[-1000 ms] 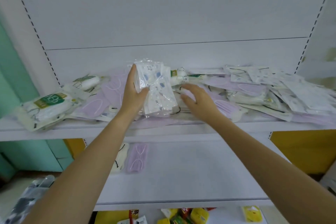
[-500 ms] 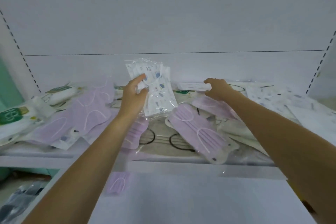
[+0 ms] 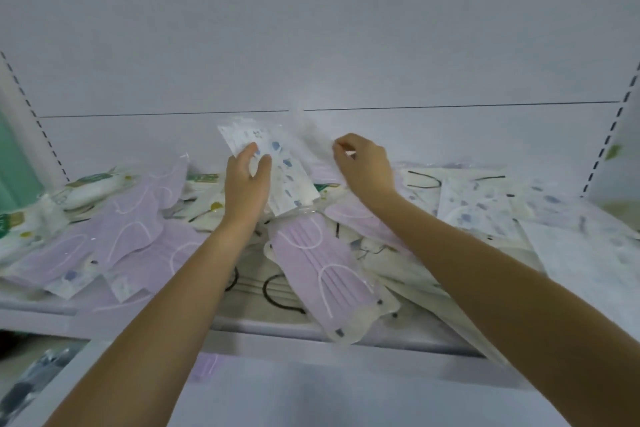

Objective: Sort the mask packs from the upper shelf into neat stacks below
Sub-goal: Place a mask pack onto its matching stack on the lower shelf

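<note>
My left hand (image 3: 246, 180) grips a stack of white mask packs with blue patterns (image 3: 280, 172), held upright above the upper shelf (image 3: 263, 324). My right hand (image 3: 363, 163) pinches a blurred clear pack (image 3: 313, 140) and holds it lifted just right of that stack. Loose packs cover the upper shelf: lilac ones (image 3: 325, 274) in the middle and on the left, white patterned ones (image 3: 485, 208) on the right. On the lower shelf (image 3: 346, 392) a lilac pack (image 3: 204, 366) peeks out beside my left forearm.
Bulkier white packs with green labels (image 3: 93, 182) lie at the shelf's left end. White packs with black ear loops (image 3: 273, 291) sit near the front edge. Slotted uprights (image 3: 609, 135) frame the white back panel. A green wall (image 3: 14, 163) stands at the left.
My right hand has risen from the pile with a clear pack pinched and moved left toward the stack. My left hand keeps the stack raised. The camera has moved closer.
</note>
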The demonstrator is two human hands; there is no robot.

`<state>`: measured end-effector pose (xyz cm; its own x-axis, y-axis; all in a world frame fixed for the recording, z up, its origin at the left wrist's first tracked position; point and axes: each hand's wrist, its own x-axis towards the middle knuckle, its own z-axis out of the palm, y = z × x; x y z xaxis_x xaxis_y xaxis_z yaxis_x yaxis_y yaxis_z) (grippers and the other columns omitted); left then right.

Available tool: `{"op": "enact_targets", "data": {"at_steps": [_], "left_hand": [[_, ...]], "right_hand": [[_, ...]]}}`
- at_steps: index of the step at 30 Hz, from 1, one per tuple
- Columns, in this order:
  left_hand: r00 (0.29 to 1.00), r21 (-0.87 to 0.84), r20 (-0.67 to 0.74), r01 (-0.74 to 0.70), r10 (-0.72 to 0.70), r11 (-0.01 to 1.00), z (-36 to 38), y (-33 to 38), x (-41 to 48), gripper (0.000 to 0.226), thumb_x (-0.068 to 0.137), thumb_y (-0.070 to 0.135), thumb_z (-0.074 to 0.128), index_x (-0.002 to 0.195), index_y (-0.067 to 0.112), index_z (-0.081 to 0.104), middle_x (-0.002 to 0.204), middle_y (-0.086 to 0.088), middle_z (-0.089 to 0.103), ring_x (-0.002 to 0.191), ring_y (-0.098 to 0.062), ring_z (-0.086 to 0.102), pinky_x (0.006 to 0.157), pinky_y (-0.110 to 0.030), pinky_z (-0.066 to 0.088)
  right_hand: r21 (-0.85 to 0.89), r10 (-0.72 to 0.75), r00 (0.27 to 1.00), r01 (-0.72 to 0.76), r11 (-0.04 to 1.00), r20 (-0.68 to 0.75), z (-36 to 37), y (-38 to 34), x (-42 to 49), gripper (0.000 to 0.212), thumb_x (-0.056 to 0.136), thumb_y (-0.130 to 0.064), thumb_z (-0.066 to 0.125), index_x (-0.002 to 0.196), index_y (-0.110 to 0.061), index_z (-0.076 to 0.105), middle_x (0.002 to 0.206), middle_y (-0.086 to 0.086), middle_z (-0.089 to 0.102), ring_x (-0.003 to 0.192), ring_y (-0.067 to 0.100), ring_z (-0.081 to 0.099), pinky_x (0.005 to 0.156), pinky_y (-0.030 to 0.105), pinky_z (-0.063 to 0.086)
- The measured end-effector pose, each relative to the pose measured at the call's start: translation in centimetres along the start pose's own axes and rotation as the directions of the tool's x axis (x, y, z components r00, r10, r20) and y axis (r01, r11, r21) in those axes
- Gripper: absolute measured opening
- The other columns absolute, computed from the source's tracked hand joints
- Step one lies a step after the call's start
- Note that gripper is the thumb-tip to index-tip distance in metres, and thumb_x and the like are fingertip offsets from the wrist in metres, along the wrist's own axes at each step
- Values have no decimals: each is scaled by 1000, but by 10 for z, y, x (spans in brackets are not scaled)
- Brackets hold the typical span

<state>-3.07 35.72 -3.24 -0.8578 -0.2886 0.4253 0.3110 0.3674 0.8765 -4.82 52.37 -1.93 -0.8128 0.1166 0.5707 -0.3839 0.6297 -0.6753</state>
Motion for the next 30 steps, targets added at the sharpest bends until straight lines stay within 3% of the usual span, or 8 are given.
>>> {"op": "enact_targets", "data": {"at_steps": [5,10,14,17,19,21,25,30], "left_hand": [[998,-179,52,-6,16,984,25,15,-10,13,90,28,49,90,15,52,100,-16,56,91,-21,57,80,-35,45],[998,-219,-10,-68,67,973,21,19,-17,18,93,4,41,84,16,51,70,6,47,56,2,44,57,-16,38],[991,-269,96,-61,90,961,24,26,-27,42,90,3,46,130,18,48,115,3,61,99,-6,61,83,-25,51],[978,-287,189,-29,86,958,30,35,-43,76,90,2,50,149,35,15,155,7,24,139,-13,30,110,-37,34],[964,-300,242,-32,109,953,37,41,-54,79,92,-2,47,150,36,8,157,13,11,139,-3,26,105,-22,35],[962,-268,250,-44,113,962,44,43,-65,65,94,-3,43,148,27,24,149,14,24,115,18,43,80,2,36],[951,-168,305,13,39,986,49,38,-81,46,96,2,40,140,15,43,144,5,39,77,24,45,58,6,33],[939,-139,339,106,-53,985,36,34,-94,42,98,13,43,140,16,43,147,2,38,131,-8,38,92,-14,30]], "right_hand": [[221,-205,901,127,967,381,10,-27,-37,26,97,-18,45,111,-13,66,108,6,68,97,19,62,79,22,45],[140,-199,923,161,977,328,-37,-7,-35,29,96,-19,48,122,-17,59,128,-3,58,118,9,51,88,7,29],[-212,-54,946,127,969,319,-99,31,-37,37,93,-24,54,129,-17,52,134,1,52,126,17,44,95,16,28],[-470,216,924,-46,882,315,-136,56,-54,63,88,-41,59,142,-20,36,147,3,38,136,23,32,110,33,25],[-556,357,879,-133,820,316,-148,64,-70,75,84,-49,61,146,-21,29,151,2,32,139,23,28,113,39,23],[-549,437,841,-212,809,318,-150,66,-85,71,85,-49,60,144,-22,32,149,4,35,136,24,33,112,39,27],[-501,378,901,-231,834,214,-139,61,-103,36,94,-34,49,128,-23,56,135,3,53,121,24,50,99,31,38],[-341,250,966,-214,915,66,-129,48,-116,29,98,-24,42,119,-16,61,121,7,63,110,24,56,88,30,42]]}}
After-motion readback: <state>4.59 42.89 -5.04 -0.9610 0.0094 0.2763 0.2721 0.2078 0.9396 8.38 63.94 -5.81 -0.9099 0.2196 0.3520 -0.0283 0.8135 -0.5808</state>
